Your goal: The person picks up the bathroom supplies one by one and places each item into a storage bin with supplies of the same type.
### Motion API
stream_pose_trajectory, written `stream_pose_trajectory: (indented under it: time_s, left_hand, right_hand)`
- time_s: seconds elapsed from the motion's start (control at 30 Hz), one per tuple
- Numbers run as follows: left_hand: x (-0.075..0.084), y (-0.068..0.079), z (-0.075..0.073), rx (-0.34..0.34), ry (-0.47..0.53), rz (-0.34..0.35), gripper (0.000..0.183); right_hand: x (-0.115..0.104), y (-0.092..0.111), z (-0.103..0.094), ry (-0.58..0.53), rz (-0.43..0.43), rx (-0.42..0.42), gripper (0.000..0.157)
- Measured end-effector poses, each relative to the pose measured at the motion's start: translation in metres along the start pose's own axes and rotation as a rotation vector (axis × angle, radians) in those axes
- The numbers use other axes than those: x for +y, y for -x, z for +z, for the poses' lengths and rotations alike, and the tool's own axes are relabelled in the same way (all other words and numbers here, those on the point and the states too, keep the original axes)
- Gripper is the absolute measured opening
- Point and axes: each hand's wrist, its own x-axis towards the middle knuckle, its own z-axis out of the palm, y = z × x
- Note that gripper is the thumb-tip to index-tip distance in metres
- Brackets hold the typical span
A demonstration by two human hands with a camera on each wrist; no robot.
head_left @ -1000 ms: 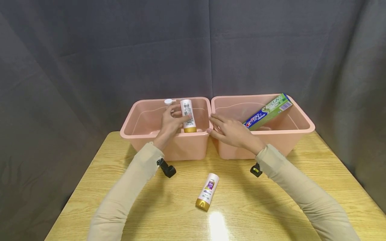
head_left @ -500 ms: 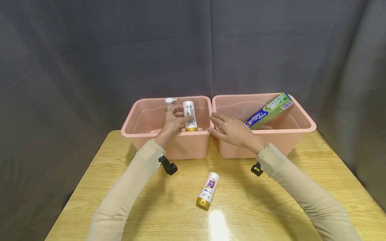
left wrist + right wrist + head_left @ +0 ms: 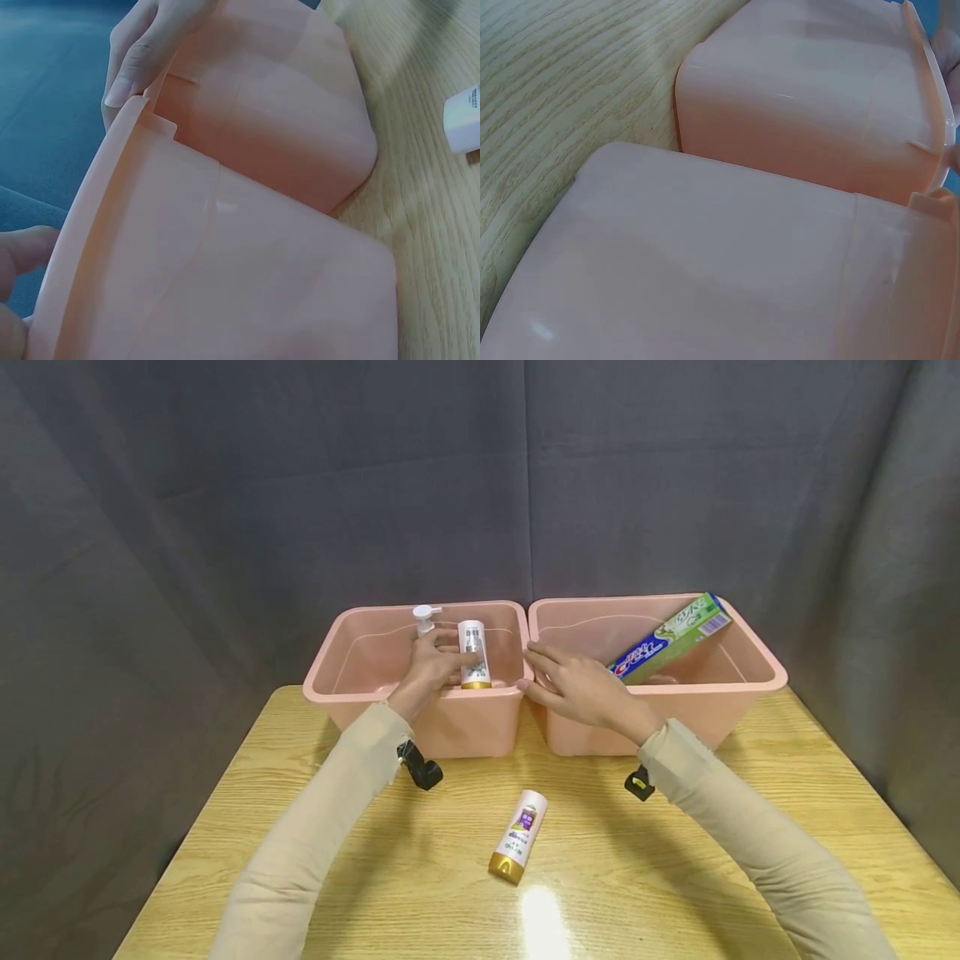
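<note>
In the head view my left hand (image 3: 435, 664) reaches into the left pink bin (image 3: 360, 697). It holds a white bottle with a gold cap (image 3: 472, 639), cap end down, with the thumb across its printed front. Behind those fingers the white head of a pump bottle (image 3: 426, 612) shows; its body is mostly hidden. My right hand (image 3: 577, 685) rests where the two bins meet, fingers nearly straight, thumb at the left bin's rim. In the left wrist view, fingers of the left hand (image 3: 22, 255) appear beyond the near rim.
The right pink bin (image 3: 742, 693) contains a slanting green and blue toothpaste box (image 3: 667, 639), one end above the rim. A second white, gold-capped bottle (image 3: 519, 835) lies on the wooden table (image 3: 420, 877) in front. A dark curtain (image 3: 375, 485) hangs behind the bins.
My left hand has lowered the bottle slightly into the left bin and shifted it a little right. The right hand has stayed at the rims.
</note>
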Motion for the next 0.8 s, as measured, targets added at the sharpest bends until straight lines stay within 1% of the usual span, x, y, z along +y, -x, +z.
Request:
stream_pose_trajectory:
  time_s: [0.13, 0.33, 0.6, 0.67, 0.8]
  left_hand:
    - [0.0013, -0.0016, 0.0016, 0.014, -0.022, -0.031, 0.059]
    - [0.002, -0.0038, 0.0026, 0.028, -0.058, -0.062, 0.059]
    - [0.0016, -0.0048, 0.004, 0.018, -0.051, -0.089, 0.059]
    - [0.0014, -0.0049, 0.0053, 0.017, -0.026, -0.096, 0.058]
    - [0.0014, -0.0041, 0.0075, 0.02, 0.079, -0.102, 0.056]
  right_hand:
    - [0.0007, 0.0, -0.0002, -0.005, -0.003, 0.002, 0.062]
    - [0.0025, -0.0003, 0.0009, -0.019, 0.02, -0.003, 0.064]
    - [0.0038, 0.0003, 0.0012, -0.015, 0.011, 0.003, 0.062]
    - [0.0043, 0.0005, 0.0014, -0.014, 0.011, 0.005, 0.062]
    - [0.0042, 0.0015, 0.0008, -0.015, 0.017, 0.004, 0.062]
